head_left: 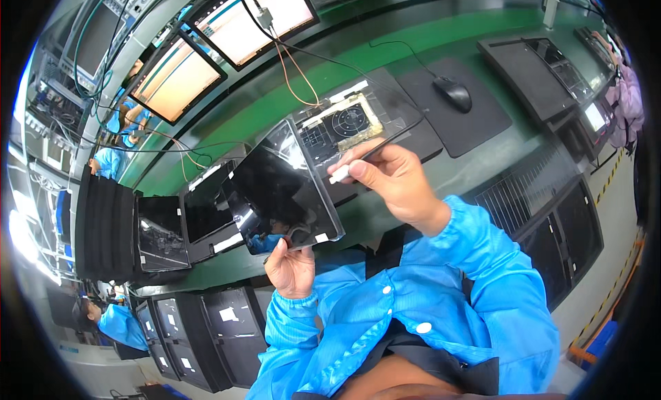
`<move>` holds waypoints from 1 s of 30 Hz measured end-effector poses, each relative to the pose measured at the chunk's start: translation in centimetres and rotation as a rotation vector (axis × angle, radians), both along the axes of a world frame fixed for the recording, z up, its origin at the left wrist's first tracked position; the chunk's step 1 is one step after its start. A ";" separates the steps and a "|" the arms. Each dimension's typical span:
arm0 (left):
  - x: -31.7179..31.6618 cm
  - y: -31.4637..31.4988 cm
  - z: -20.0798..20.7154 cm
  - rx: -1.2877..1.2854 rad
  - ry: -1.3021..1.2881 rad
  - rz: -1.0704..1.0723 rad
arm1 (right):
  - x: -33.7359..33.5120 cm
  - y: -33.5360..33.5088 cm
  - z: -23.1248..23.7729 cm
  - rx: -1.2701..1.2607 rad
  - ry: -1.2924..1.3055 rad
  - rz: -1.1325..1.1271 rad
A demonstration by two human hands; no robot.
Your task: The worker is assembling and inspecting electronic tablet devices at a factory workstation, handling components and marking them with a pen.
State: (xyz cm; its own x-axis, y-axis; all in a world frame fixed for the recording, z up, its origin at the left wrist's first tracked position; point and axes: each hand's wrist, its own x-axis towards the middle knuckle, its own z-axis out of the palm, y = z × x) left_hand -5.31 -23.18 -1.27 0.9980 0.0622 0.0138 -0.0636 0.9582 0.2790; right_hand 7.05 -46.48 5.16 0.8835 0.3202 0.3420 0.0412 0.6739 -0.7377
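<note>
My left hand (292, 270) grips the lower edge of a glossy black tablet (282, 183), held tilted above the bench, its dark screen reflecting light. Small white stickers mark the tablet's rim. To the right of the tablet, my right hand (403, 186) pinches the white plug (340, 173) of a black cable (399, 133) between thumb and fingers. The plug's tip points toward the tablet's right edge and looks apart from it. Behind both hands lies a board with printed round target patterns (351, 121) in a worn yellowish frame.
Two lit monitors (177, 80) stand at the back left. A black mouse (452, 95) sits on a dark mat (482, 124). More dark panels (162, 231) lie left, beside stacked black trays (103, 228). A black tray (527, 76) is far right. Other people in blue appear far left.
</note>
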 end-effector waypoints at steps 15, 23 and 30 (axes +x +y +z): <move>-0.2 -2.4 1.1 0.033 0.056 -0.009 | 0.0 1.8 -2.0 -0.036 -0.050 -0.146; 0.8 -3.0 -0.6 0.117 0.060 -0.027 | 0.8 1.7 -3.3 0.049 0.101 -0.134; 3.9 -5.2 2.3 0.719 0.070 0.047 | 2.4 -1.7 -4.2 -0.089 0.395 0.177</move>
State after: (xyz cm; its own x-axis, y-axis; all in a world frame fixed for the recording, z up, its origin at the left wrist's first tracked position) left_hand -1.45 -28.41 1.08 0.9945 0.1051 0.0039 -0.0596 0.5330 0.8440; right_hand 9.44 -48.21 1.01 0.8698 0.4912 -0.0469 -0.3660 0.5784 -0.7291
